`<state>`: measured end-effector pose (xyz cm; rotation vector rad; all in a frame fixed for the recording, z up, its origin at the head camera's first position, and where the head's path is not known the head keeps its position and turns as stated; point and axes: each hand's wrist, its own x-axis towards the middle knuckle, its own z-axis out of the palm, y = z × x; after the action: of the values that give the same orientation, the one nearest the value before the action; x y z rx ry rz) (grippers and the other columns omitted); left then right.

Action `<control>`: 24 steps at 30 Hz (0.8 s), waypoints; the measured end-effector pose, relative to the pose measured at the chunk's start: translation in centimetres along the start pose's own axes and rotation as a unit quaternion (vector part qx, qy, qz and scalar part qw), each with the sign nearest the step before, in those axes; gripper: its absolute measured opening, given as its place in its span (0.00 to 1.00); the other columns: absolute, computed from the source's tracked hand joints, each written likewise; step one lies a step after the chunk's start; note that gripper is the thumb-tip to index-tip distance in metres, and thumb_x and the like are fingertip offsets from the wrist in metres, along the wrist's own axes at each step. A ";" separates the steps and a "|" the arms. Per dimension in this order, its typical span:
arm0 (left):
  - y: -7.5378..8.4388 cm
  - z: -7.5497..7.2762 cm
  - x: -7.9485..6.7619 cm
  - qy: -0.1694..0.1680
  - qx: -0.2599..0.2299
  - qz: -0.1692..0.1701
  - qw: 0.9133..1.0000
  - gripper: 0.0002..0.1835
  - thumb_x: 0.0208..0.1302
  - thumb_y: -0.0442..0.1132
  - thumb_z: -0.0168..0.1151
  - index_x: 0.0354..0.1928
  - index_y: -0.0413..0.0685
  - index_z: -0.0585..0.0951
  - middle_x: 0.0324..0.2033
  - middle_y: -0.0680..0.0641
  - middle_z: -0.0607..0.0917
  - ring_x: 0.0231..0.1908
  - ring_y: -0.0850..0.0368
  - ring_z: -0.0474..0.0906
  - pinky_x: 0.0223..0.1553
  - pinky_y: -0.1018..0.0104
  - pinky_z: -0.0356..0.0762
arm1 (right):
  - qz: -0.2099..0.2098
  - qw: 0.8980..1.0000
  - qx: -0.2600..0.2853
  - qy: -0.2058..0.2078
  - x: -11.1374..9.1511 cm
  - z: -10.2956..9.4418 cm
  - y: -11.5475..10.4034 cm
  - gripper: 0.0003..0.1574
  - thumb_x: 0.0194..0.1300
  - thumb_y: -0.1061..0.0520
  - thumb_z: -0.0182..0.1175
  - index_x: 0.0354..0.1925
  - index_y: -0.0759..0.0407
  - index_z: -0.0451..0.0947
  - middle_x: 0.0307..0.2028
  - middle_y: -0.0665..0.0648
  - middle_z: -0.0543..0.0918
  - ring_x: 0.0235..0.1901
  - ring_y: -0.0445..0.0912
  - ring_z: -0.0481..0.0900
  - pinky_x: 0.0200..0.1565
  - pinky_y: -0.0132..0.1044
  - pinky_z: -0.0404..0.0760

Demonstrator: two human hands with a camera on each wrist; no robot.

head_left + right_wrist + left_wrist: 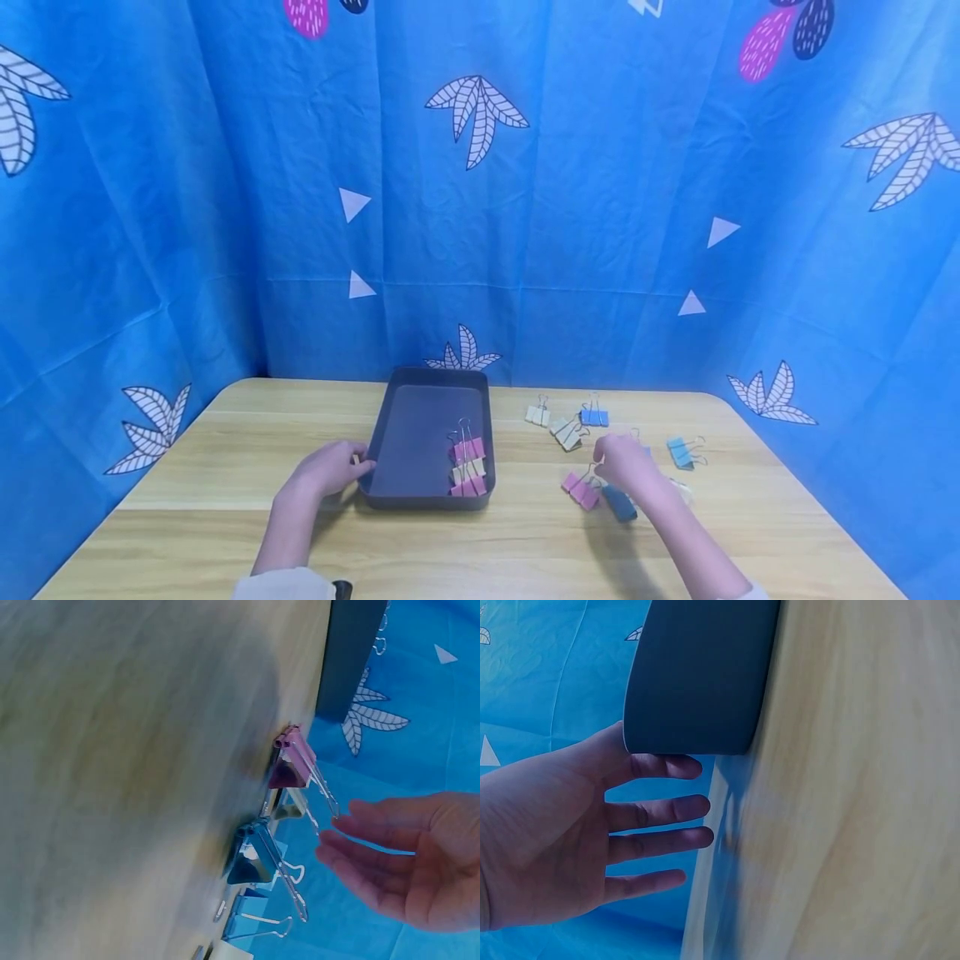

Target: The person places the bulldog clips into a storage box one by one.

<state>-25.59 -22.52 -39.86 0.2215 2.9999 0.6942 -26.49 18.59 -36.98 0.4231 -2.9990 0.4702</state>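
My left hand [330,468] holds the near left side of the dark grey tray [423,502], thumb over the rim. The left wrist view shows that hand's [570,825] index finger against the outer wall [697,682], other fingers extended below, thumb hidden. Inside the tray, pink and cream binder clips [468,471] lie in a column along the right wall. On the right, a pink binder clip [581,490] rests on the table beside my right hand [628,462]. In the right wrist view, the right hand's [412,859] thumb and fingertips are at the pink clip's [296,757] wire handle, slightly apart.
A dark teal binder clip [619,503] lies just under the right hand. Cream clips [567,433], a blue clip [595,417] and a light blue clip [682,452] are scattered farther back on the wooden table [517,550]. A blue patterned curtain [600,208] surrounds the table.
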 end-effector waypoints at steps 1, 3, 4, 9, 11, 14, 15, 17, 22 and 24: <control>0.0 0.0 0.0 0.000 0.000 0.000 1.000 0.17 0.62 0.41 0.59 0.47 0.36 0.79 0.38 0.42 0.81 0.37 0.50 0.76 0.41 0.49 0.73 | 0.001 1.000 0.004 0.004 0.0 0.1 0.1 0.09 0.46 0.75 0.58 0.28 0.68 0.78 0.27 0.60 0.81 0.31 0.57 0.79 0.36 0.48 0.79; -0.1 0.1 0.0 0.001 -0.001 0.000 1.000 0.16 0.62 0.42 0.59 0.46 0.36 0.79 0.36 0.44 0.81 0.35 0.51 0.76 0.40 0.50 0.74 | 0.002 1.000 0.014 0.011 0.1 0.2 0.1 0.11 0.45 0.77 0.54 0.27 0.68 0.79 0.26 0.60 0.81 0.30 0.56 0.79 0.35 0.47 0.79; -0.1 0.1 0.0 0.001 -0.001 0.001 1.000 0.16 0.62 0.42 0.59 0.46 0.37 0.80 0.35 0.44 0.81 0.35 0.51 0.76 0.39 0.50 0.74 | 0.004 1.000 0.018 0.015 0.2 0.3 0.1 0.13 0.44 0.78 0.52 0.26 0.67 0.79 0.26 0.59 0.81 0.29 0.55 0.79 0.34 0.46 0.80; -0.3 0.2 0.1 0.002 -0.003 0.008 1.000 0.15 0.62 0.41 0.58 0.45 0.38 0.80 0.31 0.49 0.80 0.31 0.55 0.74 0.35 0.53 0.74 | 0.001 1.000 0.016 0.021 0.4 0.3 0.1 0.13 0.43 0.77 0.52 0.24 0.65 0.79 0.23 0.57 0.81 0.26 0.53 0.79 0.30 0.44 0.80; -0.2 0.2 0.1 0.003 -0.003 0.009 1.000 0.15 0.62 0.41 0.58 0.45 0.38 0.80 0.30 0.49 0.80 0.31 0.55 0.74 0.35 0.53 0.74 | -0.004 1.000 0.015 0.020 0.6 0.4 0.1 0.14 0.42 0.78 0.52 0.25 0.66 0.79 0.24 0.58 0.81 0.28 0.55 0.79 0.31 0.44 0.80; -0.2 0.1 0.0 0.002 -0.006 0.009 1.000 0.15 0.62 0.41 0.58 0.45 0.37 0.80 0.31 0.49 0.80 0.32 0.54 0.75 0.36 0.53 0.75 | 0.001 1.000 0.022 0.017 0.8 0.6 0.1 0.17 0.41 0.80 0.50 0.26 0.67 0.80 0.25 0.58 0.81 0.29 0.55 0.79 0.33 0.43 0.80; -0.2 0.0 0.0 0.002 -0.006 0.009 1.000 0.15 0.62 0.41 0.58 0.45 0.37 0.80 0.31 0.48 0.80 0.32 0.54 0.75 0.37 0.52 0.75 | 0.003 1.000 0.022 0.017 1.0 0.6 0.1 0.18 0.40 0.80 0.50 0.26 0.67 0.80 0.25 0.58 0.81 0.30 0.55 0.79 0.33 0.43 0.80; -0.1 0.0 0.0 0.002 -0.007 0.009 1.000 0.16 0.62 0.41 0.58 0.46 0.37 0.79 0.32 0.48 0.80 0.32 0.54 0.75 0.37 0.52 0.75 | 0.009 0.999 0.031 0.014 1.2 0.8 0.1 0.19 0.40 0.80 0.50 0.27 0.66 0.80 0.25 0.57 0.81 0.30 0.55 0.79 0.34 0.43 0.80; -0.1 0.1 0.0 0.002 -0.005 0.008 1.000 0.16 0.62 0.41 0.58 0.46 0.37 0.80 0.33 0.48 0.81 0.32 0.54 0.75 0.37 0.53 0.75 | 0.010 0.999 0.047 0.016 1.9 1.4 0.4 0.18 0.40 0.79 0.52 0.27 0.64 0.80 0.26 0.56 0.81 0.30 0.54 0.79 0.33 0.43 0.80; -0.2 0.1 0.0 0.002 -0.003 0.007 1.000 0.15 0.62 0.41 0.58 0.46 0.38 0.80 0.33 0.48 0.80 0.32 0.55 0.75 0.37 0.53 0.75 | 0.016 0.999 0.049 0.009 2.0 1.6 0.5 0.14 0.42 0.77 0.55 0.25 0.64 0.80 0.25 0.55 0.81 0.28 0.52 0.79 0.31 0.42 0.80</control>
<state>-25.64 -22.60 -40.04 0.2420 3.0025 0.7041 -28.61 18.06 -38.39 0.3757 -2.9779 0.6236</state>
